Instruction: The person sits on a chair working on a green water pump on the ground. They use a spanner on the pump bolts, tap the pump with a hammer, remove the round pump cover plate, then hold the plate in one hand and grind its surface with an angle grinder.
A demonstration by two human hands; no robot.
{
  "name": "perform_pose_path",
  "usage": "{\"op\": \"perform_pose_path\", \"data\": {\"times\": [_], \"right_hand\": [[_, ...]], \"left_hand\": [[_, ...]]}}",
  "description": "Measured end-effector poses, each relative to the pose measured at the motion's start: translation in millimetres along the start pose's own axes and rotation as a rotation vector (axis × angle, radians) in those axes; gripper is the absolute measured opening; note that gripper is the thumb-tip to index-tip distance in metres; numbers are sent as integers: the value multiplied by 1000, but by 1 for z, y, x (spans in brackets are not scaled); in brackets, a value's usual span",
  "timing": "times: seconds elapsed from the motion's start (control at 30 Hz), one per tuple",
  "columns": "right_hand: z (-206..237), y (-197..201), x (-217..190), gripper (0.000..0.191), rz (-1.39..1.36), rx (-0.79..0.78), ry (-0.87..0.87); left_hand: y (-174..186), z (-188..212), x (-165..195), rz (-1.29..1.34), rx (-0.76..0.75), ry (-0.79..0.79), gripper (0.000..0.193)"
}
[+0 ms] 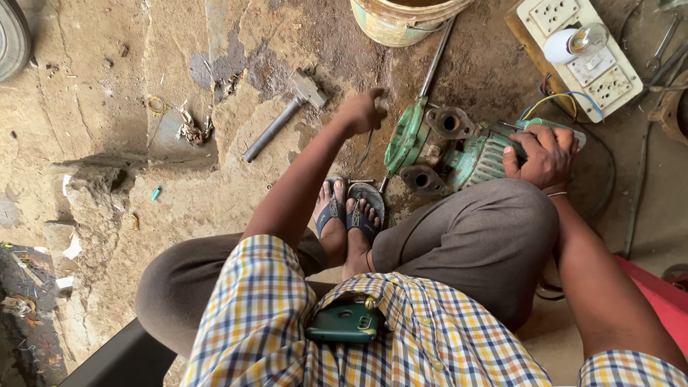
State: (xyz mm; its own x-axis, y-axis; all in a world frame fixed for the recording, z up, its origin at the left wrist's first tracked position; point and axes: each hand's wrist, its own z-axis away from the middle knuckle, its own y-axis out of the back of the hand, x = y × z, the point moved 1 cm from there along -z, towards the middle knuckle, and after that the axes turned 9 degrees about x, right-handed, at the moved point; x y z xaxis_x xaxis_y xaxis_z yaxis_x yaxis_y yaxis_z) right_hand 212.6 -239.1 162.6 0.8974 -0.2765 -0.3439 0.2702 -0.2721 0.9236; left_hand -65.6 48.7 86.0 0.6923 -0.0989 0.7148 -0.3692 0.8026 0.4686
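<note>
Head view: hammer (287, 115) lying on floor, left. L hand (362, 112) is closing loosely round a thin rod (367, 149) beside the green pump (444, 147); R hand (545, 156) is gripping the pump's motor end, steadying it. Looks like teardown; next move needs firm bracing.

Hammer (287, 118) lies left of pump (459, 150), probably apart.

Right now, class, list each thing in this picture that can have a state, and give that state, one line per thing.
Left hand: closed in a loose fist, over the ground beside the pump.
Right hand: resting on the pump's motor end.
Green pump: lying on the ground, ports open.
Hammer: lying flat, untouched.
Bulb: on the switchboard, unlit as far as shows.
Bucket: upright, contents hidden.
</note>
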Motion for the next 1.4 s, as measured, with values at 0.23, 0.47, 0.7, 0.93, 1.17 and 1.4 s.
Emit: {"op": "perform_pose_path", "data": {"times": [0.23, 0.47, 0.7, 0.93, 1.17, 1.4], "right_hand": [[1, 3, -4, 29, 29, 16, 17], [1, 6, -3, 29, 29, 5, 28], [1, 5, -3, 29, 27, 3, 18], [0, 2, -2, 28, 35, 19, 29], [0, -3, 0, 29, 22, 25, 30], [5, -4, 1, 30, 26, 10, 25]], "left_hand": [[-29, 17, -5, -345, -157, -27, 49], [-38, 4, -27, -355, 66, -464, 60], [-22, -12, 39, 162, -192, 68, 43], [-17, -17, 14, 332, -85, 261, 50], [-24, 35, -28, -300, -72, 208, 53], [-22, -4, 20, -126, 83, -206, 42]]}}
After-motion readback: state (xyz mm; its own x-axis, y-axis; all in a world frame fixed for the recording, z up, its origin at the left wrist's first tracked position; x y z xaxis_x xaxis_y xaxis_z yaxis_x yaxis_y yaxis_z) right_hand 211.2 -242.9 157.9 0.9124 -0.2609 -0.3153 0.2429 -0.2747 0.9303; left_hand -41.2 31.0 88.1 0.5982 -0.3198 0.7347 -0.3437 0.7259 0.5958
